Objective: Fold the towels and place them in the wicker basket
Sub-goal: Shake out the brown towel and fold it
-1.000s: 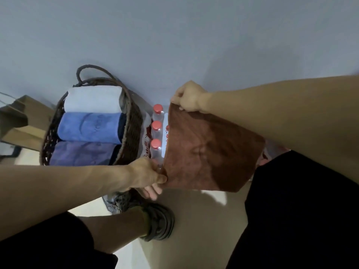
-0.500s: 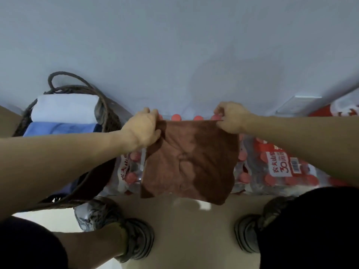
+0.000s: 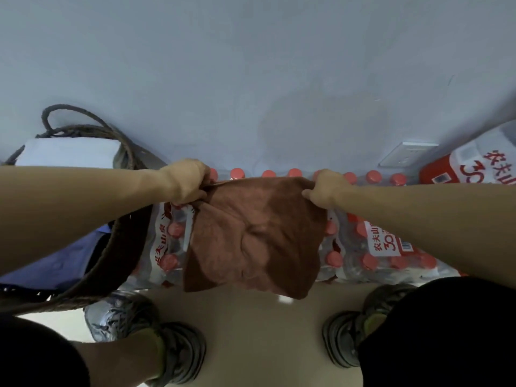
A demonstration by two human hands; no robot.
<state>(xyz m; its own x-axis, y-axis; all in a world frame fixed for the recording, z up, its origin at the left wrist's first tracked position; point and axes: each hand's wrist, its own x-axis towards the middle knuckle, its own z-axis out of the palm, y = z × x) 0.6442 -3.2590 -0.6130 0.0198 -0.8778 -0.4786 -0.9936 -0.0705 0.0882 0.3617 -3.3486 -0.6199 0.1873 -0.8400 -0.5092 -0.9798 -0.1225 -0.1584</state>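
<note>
A brown towel [image 3: 257, 238] hangs in the air in front of me, folded so that its top edge is doubled. My left hand [image 3: 185, 181] grips its upper left corner and my right hand [image 3: 326, 191] pinches its upper right corner. The wicker basket [image 3: 125, 247] stands at the left, partly behind my left forearm. Inside it lie a folded white towel [image 3: 69, 152] at the far end and a blue towel [image 3: 50, 261] nearer to me.
Shrink-wrapped packs of red-capped water bottles [image 3: 377, 247] stand on the floor behind the towel, against a pale wall with a socket [image 3: 405, 155]. A red and white carton [image 3: 474, 163] sits at the right. My two shoes [image 3: 173, 356] stand on the beige floor below.
My left hand has lifted the towel's lower corner up level with my right hand, so the towel now hangs squarely from both. The view has swung right, away from the basket.
</note>
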